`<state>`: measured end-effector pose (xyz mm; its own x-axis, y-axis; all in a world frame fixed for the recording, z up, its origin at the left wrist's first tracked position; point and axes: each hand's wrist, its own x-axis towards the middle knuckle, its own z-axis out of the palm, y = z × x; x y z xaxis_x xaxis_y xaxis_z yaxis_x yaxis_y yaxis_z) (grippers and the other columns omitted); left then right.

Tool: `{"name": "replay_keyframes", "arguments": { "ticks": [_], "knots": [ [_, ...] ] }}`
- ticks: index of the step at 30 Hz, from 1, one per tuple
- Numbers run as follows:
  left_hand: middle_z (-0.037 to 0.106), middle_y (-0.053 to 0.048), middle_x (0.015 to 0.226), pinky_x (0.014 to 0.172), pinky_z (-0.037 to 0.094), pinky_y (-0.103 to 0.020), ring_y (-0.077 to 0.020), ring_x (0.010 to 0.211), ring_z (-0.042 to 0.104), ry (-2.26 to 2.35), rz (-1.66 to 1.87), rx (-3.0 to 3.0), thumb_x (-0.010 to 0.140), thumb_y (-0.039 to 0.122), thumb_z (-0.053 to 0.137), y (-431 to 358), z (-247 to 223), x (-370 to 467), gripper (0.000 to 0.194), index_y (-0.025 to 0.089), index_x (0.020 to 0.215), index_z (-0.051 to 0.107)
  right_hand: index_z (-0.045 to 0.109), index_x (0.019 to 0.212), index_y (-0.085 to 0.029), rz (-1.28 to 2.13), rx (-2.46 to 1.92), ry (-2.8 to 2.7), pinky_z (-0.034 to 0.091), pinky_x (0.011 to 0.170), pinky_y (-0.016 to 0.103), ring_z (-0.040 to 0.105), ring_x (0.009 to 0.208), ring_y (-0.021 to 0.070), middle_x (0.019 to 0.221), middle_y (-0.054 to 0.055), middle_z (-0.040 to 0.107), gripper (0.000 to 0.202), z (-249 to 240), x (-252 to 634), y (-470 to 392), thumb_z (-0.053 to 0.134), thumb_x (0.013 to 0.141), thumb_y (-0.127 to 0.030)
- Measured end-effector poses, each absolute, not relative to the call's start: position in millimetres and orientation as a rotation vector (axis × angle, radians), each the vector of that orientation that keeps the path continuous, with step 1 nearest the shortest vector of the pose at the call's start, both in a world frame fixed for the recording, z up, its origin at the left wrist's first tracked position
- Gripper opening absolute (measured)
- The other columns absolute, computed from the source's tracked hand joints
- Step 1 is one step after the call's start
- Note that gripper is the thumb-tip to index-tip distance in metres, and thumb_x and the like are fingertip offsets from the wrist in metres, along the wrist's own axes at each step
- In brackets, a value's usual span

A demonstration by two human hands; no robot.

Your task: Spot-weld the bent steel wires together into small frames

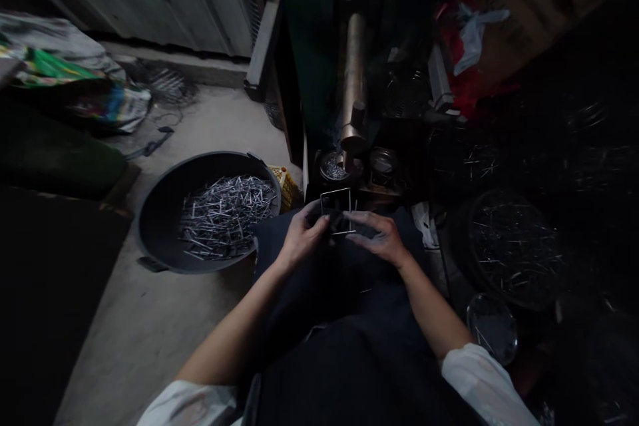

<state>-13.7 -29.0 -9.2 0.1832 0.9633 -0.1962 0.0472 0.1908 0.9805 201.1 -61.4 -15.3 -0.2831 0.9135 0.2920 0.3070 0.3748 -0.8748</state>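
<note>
Above my lap, my left hand (307, 229) and my right hand (377, 234) hold a thin bent wire frame (335, 192) between them. The fingers of my left hand close on the frame's left side. On the right side, my right thumb and fingers pinch it. The frame looks roughly square, with bright metal edges; its lower part is partly hidden by my fingers. Just beyond my hands, a metal machine arm (353, 80) points down over a small round dish (333, 166) of small metal pieces.
A large dark basin (164, 173) of thin metal wire pieces stands at the left, by a yellow crate (282, 188). At the right are a dim container of wire pieces (514, 239) and a clear round dish (492, 326). A cardboard box (529, 20) stands at the back right.
</note>
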Motion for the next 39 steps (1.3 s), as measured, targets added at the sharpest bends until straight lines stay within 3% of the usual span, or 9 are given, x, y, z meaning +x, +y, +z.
{"name": "replay_keyframes", "arguments": {
  "ticks": [6,9,16,26,29,33,39],
  "knots": [
    [0.073,-0.013,0.117,0.096,0.053,-0.041,-0.0279,0.109,0.068,1.179,0.919,1.287,0.081,0.039,0.068,-29,-16,-16,0.048,0.012,0.122,0.065,0.069,0.129,-0.031,1.053,-1.071,-1.713,0.052,0.107,0.039,0.069,0.117,0.0238,0.127,0.004,0.072,0.053,-15,208,-58,0.084,0.078,-0.038],
    [0.072,-0.015,0.120,0.100,0.051,-0.045,-0.0303,0.113,0.066,1.221,0.913,1.300,0.080,0.039,0.069,-28,-20,-19,0.049,0.013,0.121,0.066,0.070,0.126,-0.029,1.072,-1.095,-1.604,0.054,0.104,0.040,0.070,0.113,0.0241,0.122,0.005,0.074,0.052,-13,211,-61,0.085,0.077,-0.039],
    [0.072,-0.014,0.119,0.087,0.056,-0.040,-0.0293,0.107,0.067,1.134,0.873,1.190,0.081,0.043,0.069,-30,-16,-13,0.053,0.012,0.124,0.065,0.070,0.126,-0.030,0.977,-1.038,-1.767,0.055,0.102,0.036,0.071,0.112,0.0214,0.122,0.004,0.074,0.039,-19,196,-66,0.076,0.087,-0.032],
    [0.073,-0.007,0.089,0.061,0.054,-0.027,-0.0179,0.069,0.068,1.074,0.873,1.090,0.084,0.042,0.070,-33,-6,-10,0.056,0.013,0.130,0.061,0.071,0.125,-0.029,0.917,-1.067,-1.742,0.055,0.101,0.034,0.071,0.110,0.0199,0.120,0.004,0.075,0.037,-21,196,-64,0.076,0.088,-0.030],
    [0.072,-0.005,0.085,0.059,0.053,-0.027,-0.0169,0.065,0.067,1.058,0.877,1.074,0.084,0.043,0.071,-33,-7,-10,0.057,0.014,0.131,0.060,0.071,0.125,-0.030,0.922,-1.061,-1.736,0.055,0.101,0.034,0.071,0.110,0.0199,0.120,0.003,0.074,0.038,-21,195,-64,0.076,0.087,-0.029],
    [0.074,-0.007,0.092,0.066,0.056,-0.027,-0.0183,0.074,0.069,1.056,0.910,1.072,0.083,0.043,0.073,-32,-9,-10,0.054,0.015,0.127,0.064,0.070,0.125,-0.030,0.935,-1.052,-1.726,0.055,0.102,0.035,0.071,0.111,0.0200,0.121,0.003,0.074,0.038,-22,196,-63,0.077,0.087,-0.030],
    [0.073,-0.005,0.082,0.057,0.053,-0.026,-0.0162,0.062,0.066,1.020,0.888,1.047,0.083,0.042,0.074,-31,-8,-9,0.057,0.015,0.131,0.061,0.071,0.124,-0.029,0.961,-1.072,-1.739,0.054,0.103,0.037,0.070,0.112,0.0210,0.121,0.003,0.074,0.037,-22,198,-61,0.076,0.088,-0.033]
  ]
}}
